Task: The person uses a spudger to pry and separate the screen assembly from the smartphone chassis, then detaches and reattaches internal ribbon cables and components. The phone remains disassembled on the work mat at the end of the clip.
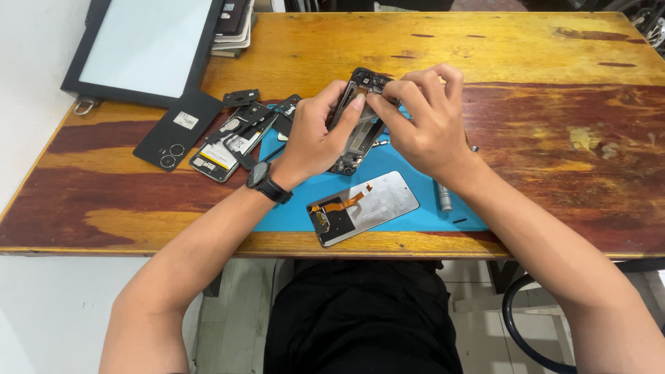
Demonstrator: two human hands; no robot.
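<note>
Both my hands hold a black phone frame tilted up above a blue work mat. My left hand, with a black watch on its wrist, grips the frame's left side. My right hand pinches the frame's top edge with its fingertips. On the mat just in front lies a detached screen panel, back side up, with an orange flex cable.
A wooden table carries an opened phone with its battery exposed, a black back cover, small black parts, a metal screwdriver, a large framed white panel and stacked phones at the back left.
</note>
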